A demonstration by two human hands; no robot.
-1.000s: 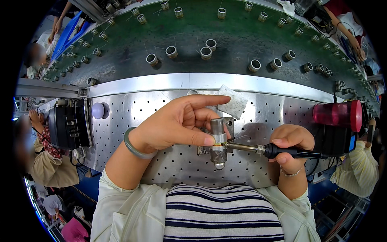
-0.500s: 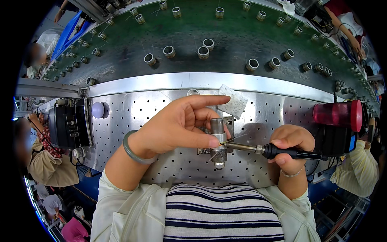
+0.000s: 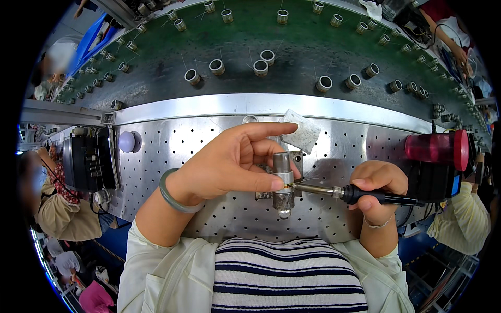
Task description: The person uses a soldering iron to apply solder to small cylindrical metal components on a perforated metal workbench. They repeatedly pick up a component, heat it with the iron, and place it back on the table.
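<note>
My left hand point(image 3: 224, 167), a bangle on its wrist, is closed around a small metal ring point(image 3: 284, 179) on an upright-looking steel post point(image 3: 282, 163). The thumb presses the ring's side, the middle fingers pass behind the post, and the index finger stretches out above it. In my right hand point(image 3: 380, 190) is a soldering iron point(image 3: 360, 195) with a black handle, gripped between thumb and fingers. Its metal tip meets the ring beside my left thumb. Thin wires stick out near the tip. The contact spot itself is too small to make out.
Under my hands is a perforated metal plate point(image 3: 177, 156). A whitish pad point(image 3: 301, 130) lies behind the post. A purple knob point(image 3: 127, 142) is at left, a red jar point(image 3: 437, 149) at right. Beyond the metal rail, a green belt point(image 3: 156, 68) carries several metal rings.
The rings on the belt have shifted slightly to the left. My hands and the soldering iron have stayed almost in place.
</note>
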